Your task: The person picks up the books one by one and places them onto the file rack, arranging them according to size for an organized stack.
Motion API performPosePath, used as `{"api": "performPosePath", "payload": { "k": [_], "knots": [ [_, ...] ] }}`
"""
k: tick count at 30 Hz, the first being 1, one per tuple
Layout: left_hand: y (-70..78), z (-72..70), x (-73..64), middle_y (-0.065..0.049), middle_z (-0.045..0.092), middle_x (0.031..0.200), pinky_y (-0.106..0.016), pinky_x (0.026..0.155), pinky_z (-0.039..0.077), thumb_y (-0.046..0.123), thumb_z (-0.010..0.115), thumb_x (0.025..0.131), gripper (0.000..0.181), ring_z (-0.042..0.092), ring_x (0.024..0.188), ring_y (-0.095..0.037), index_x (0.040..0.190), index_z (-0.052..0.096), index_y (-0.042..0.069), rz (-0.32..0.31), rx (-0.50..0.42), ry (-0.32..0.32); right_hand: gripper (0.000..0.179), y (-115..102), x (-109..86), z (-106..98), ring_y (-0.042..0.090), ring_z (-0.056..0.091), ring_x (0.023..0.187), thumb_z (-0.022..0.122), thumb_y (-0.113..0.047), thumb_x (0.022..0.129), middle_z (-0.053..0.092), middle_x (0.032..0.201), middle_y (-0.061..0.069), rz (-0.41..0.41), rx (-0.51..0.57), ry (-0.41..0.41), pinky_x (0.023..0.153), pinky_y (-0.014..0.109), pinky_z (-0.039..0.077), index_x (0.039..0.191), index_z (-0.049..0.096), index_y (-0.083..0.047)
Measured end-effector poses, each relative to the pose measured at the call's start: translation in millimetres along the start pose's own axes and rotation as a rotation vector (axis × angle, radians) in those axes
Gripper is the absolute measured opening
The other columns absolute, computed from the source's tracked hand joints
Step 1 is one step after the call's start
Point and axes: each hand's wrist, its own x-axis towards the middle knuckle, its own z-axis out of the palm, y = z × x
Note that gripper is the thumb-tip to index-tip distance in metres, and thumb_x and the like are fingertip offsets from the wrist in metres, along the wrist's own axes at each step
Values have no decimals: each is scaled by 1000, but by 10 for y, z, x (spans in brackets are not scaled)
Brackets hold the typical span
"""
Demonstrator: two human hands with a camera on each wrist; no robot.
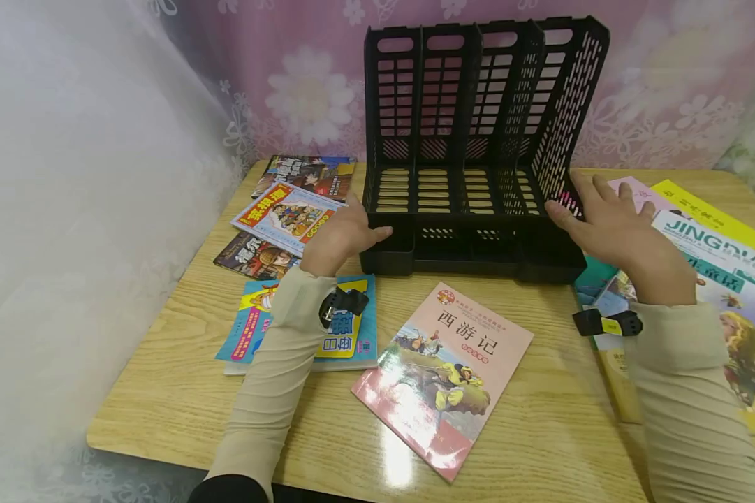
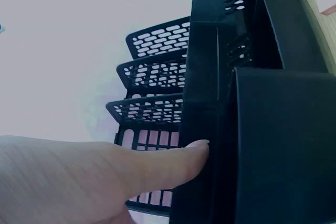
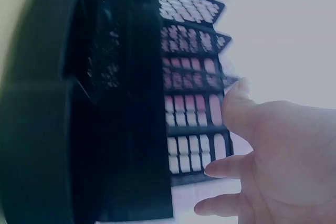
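A black desktop file rack (image 1: 471,267) with mesh dividers stands upright at the back of the wooden table. My left hand (image 1: 336,241) is at its front left corner, the thumb laid straight against the black plastic in the left wrist view; its other fingers are mostly hidden there. On the opposite side, my right hand (image 1: 622,223) is spread beside the rack's right wall, fingers apart and nothing held. The right wrist view shows its fingers (image 3: 226,167) loosely extended near the mesh. In front of the rack lies a pink picture book (image 1: 443,381), face up and askew.
Left of the rack are several comic-style books (image 1: 295,216), with a blue book (image 1: 361,328) partly under my left forearm. More books (image 1: 729,279) overlap at the right, under and beside my right arm. A floral curtain (image 1: 314,84) hangs behind the table.
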Motion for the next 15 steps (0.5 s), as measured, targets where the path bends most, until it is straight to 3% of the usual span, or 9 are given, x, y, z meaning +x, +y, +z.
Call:
{"api": "performPosePath", "payload": {
  "k": [3,6,9,11,12,13,15],
  "knots": [
    [-22,3,35,-18,57,128,-41,90,48,50,51,96,94,66,92,-29,152,-6,1,2,31,-27,82,126,-57,-76,62,-19,130,19,-62,98,-13,150,36,41,13,11,93,76,-14,152,-13,-8],
    [-41,15,79,-18,52,131,-40,87,49,49,50,97,85,66,90,-30,152,10,-1,25,45,-47,81,253,-108,-129,66,-17,127,18,-59,99,-13,148,39,83,20,19,91,79,-12,151,-13,-6],
    [-65,29,120,-17,61,109,-38,83,50,48,49,97,73,66,85,-30,146,33,-4,45,59,-50,84,361,-146,-154,68,-16,125,17,-61,98,-12,146,42,131,20,33,89,81,-10,150,-13,-3],
    [-92,43,147,-11,60,83,-36,78,50,48,49,98,59,63,69,-25,129,52,-3,53,57,-44,87,408,-170,-163,70,-14,124,19,-63,97,-10,144,44,172,15,41,88,82,-9,149,-12,0],
    [-114,47,166,-9,57,74,-35,75,49,48,49,98,52,60,62,-23,114,59,-1,61,50,-44,90,426,-179,-164,70,-12,124,20,-65,96,-10,144,45,199,8,44,89,82,-8,149,-12,1],
    [-142,45,182,-7,54,69,-34,71,48,49,49,98,49,56,58,-21,103,61,2,64,44,-49,93,444,-184,-165,71,-11,124,22,-66,95,-9,144,45,226,1,44,90,82,-7,149,-12,1],
    [-201,35,212,-6,52,65,-32,64,45,50,48,98,47,51,54,-18,96,59,4,57,33,-57,97,480,-184,-163,71,-9,124,26,-68,93,-7,143,47,266,0,39,90,82,-5,148,-11,2]
  ]
}}
